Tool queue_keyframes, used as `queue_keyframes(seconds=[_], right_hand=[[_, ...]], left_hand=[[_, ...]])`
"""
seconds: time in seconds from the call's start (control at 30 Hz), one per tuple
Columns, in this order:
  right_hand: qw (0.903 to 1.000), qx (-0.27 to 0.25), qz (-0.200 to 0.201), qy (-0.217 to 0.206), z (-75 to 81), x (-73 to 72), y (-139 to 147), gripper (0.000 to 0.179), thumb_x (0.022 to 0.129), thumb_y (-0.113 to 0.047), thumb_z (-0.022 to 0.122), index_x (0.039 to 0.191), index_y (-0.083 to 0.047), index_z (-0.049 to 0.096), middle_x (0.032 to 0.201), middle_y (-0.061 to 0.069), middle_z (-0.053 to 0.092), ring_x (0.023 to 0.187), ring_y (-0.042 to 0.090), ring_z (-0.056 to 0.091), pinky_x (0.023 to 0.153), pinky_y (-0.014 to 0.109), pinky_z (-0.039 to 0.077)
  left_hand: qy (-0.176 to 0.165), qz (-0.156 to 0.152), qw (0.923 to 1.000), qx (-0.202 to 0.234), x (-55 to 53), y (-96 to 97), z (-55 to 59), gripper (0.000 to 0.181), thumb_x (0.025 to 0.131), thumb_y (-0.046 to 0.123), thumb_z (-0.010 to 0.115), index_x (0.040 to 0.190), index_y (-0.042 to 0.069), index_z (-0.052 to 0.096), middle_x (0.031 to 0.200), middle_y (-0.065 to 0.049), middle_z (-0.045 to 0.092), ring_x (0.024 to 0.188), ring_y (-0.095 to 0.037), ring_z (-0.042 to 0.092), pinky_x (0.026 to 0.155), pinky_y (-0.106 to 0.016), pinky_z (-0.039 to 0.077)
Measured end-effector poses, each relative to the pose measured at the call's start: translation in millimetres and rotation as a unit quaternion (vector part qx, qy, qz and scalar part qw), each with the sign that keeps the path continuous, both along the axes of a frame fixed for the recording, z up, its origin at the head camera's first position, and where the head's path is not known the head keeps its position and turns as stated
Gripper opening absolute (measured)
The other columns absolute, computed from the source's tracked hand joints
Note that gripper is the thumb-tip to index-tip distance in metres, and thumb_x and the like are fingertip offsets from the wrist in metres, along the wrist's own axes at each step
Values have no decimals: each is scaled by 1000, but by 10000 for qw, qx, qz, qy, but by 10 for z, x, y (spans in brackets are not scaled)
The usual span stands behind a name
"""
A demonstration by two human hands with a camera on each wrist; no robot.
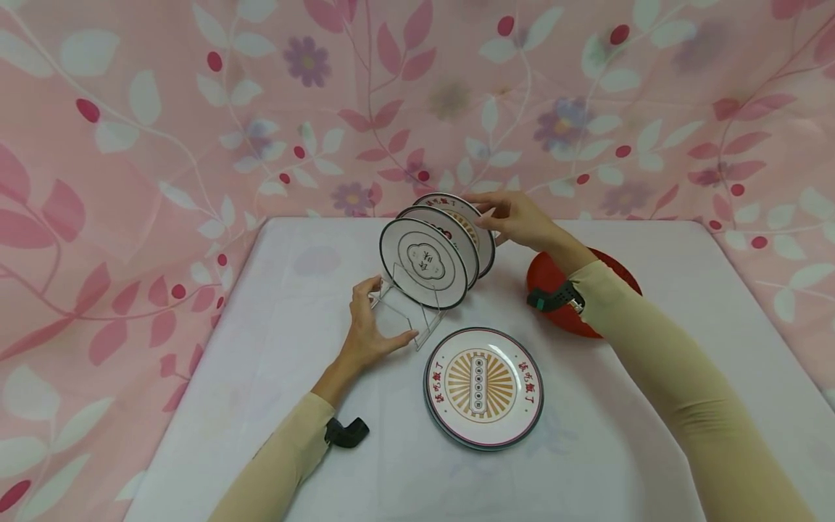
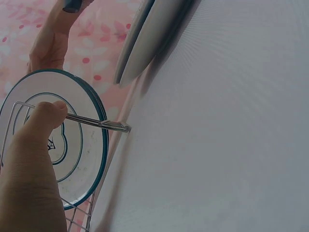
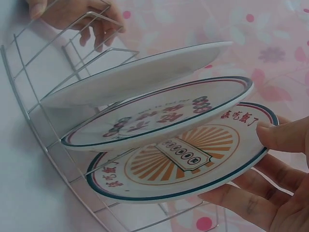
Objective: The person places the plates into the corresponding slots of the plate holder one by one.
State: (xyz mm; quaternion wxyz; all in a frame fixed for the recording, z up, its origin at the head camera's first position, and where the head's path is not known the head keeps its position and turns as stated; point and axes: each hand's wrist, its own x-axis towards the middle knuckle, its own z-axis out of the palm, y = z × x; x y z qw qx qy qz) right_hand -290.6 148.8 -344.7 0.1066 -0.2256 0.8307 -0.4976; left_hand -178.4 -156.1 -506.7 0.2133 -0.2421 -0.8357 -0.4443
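A wire dish rack (image 1: 430,331) stands on the table with three round, dark-rimmed plates upright in it. My left hand (image 1: 367,330) grips the rack's left end, its thumb on the near side wire and its fingers at the far side. The front plate (image 1: 422,274) turns its plain back, with a small emblem, to the head view. Behind it, the middle plate (image 3: 164,113) carries red lettering. My right hand (image 1: 515,220) pinches the rim of the rearmost plate (image 3: 193,157), thumb on its sunburst-patterned face and fingers behind.
A short stack of plates (image 1: 483,388), the top one with a sunburst pattern, lies on the white-covered table (image 1: 274,362) in front of the rack. A red round dish (image 1: 574,319) sits on the right, partly under my right forearm. Pink floral cloth (image 1: 417,94) hangs behind.
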Motion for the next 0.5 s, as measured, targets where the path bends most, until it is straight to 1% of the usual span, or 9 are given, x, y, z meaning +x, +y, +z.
queue_keyframes(seconds=[0.1, 0.13, 0.33, 0.5], right_hand=[[10000, -55, -7, -34, -30, -12, -17, 47, 94, -7, 63, 140, -14, 56, 125, 19, 61, 93, 23, 65, 64, 38, 59], [10000, -80, -1, -44, -67, -39, -14, 47, 94, -8, 63, 140, -15, 56, 126, 19, 60, 93, 20, 64, 63, 36, 59], [9997, -172, 21, -174, -87, -43, -35, 48, 94, -6, 62, 141, -13, 53, 128, 20, 57, 94, 19, 63, 64, 36, 59], [9995, -205, 30, -242, -99, -50, -38, 49, 94, -6, 62, 142, -13, 53, 129, 20, 57, 96, 19, 63, 64, 37, 59]], left_hand=[[2, 6, 10000, -2, -4, 2, -2, 112, 64, 49, 83, 147, 4, 23, 133, -28, 37, 123, -32, 36, 100, -51, 28], [-7, 6, 10000, -3, -3, 4, 0, 112, 64, 49, 82, 147, 4, 23, 133, -28, 37, 124, -32, 36, 101, -52, 28], [-52, 28, 10000, -10, -7, 10, -6, 113, 63, 47, 83, 145, -2, 24, 133, -28, 37, 124, -32, 35, 101, -51, 27], [-35, 45, 10000, -6, -4, 8, -6, 112, 62, 46, 83, 146, 0, 24, 133, -29, 37, 124, -32, 36, 101, -53, 28]])
